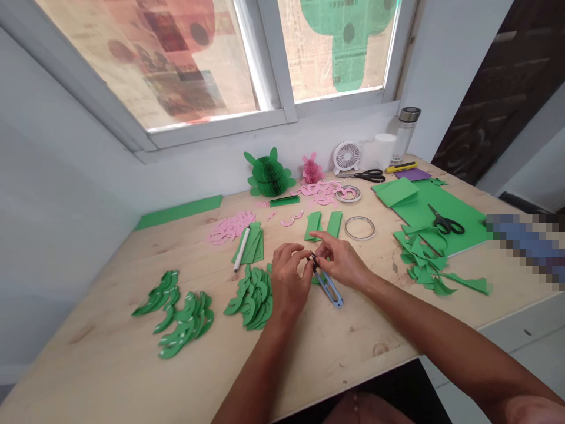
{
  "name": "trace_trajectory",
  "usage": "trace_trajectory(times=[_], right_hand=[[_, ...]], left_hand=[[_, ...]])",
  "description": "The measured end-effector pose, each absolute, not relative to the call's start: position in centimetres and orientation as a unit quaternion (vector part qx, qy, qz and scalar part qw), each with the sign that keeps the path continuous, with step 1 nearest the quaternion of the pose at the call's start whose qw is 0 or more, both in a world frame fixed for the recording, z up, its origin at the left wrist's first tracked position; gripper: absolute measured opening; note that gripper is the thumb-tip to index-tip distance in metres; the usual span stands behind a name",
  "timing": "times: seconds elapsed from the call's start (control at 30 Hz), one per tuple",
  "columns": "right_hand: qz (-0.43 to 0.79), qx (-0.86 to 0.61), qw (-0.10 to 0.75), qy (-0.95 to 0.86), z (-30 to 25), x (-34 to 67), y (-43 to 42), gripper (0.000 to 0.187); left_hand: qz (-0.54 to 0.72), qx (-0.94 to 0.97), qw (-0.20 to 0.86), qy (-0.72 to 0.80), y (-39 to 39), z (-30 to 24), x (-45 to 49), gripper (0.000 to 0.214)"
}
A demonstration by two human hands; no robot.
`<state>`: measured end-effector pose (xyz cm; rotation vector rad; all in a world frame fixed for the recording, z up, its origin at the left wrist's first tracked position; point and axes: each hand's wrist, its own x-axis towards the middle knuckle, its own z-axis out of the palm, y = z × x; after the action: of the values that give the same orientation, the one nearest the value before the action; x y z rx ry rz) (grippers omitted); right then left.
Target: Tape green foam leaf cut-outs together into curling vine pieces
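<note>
Wood surface (97,377) is lying under a blue tool (330,290), right of a green pile (252,300). Fingers of the right hand (343,258) are pinching its dark end; whether the left hand (289,281) is gripping too, I cannot tell. Loose pinching could be letting the tool slip and poke. Fingers are hiding its tip.

A white-framed window (276,53) spans ten to one o'clock, light glowing through its printed paper (309,70) (newsprint, by the look of it). A plain white wall (53,135) stands at nine, a dark brown panelled surface (498,100) at two. The counter (110,377), pale knotted wood, fills the middle; whitish floor (481,386) shows at four.
</note>
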<state>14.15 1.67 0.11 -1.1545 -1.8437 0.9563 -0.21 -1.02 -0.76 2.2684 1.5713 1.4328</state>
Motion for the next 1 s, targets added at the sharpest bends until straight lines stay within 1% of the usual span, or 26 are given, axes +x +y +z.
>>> trace_trajectory(times=[0.3,0.57,1.0], right_hand=[[0.352,-0.453,0.376,-0.727,0.69,14.1,1.42,0.05],[0.252,-0.457,0.362,-0.773,1.09,13.95,0.85,0.05],[0.301,-0.452,0.371,-0.753,0.9,13.77,0.91,0.05]], left_hand=[[0.487,0.705,0.04,0.514,-1.17,-0.54,-0.16,0.004],[0.489,0.682,0.06,0.54,-0.97,-1.03,-0.39,0.004],[0.489,0.672,0.09,0.55,-0.98,-0.95,-0.36,0.004]])
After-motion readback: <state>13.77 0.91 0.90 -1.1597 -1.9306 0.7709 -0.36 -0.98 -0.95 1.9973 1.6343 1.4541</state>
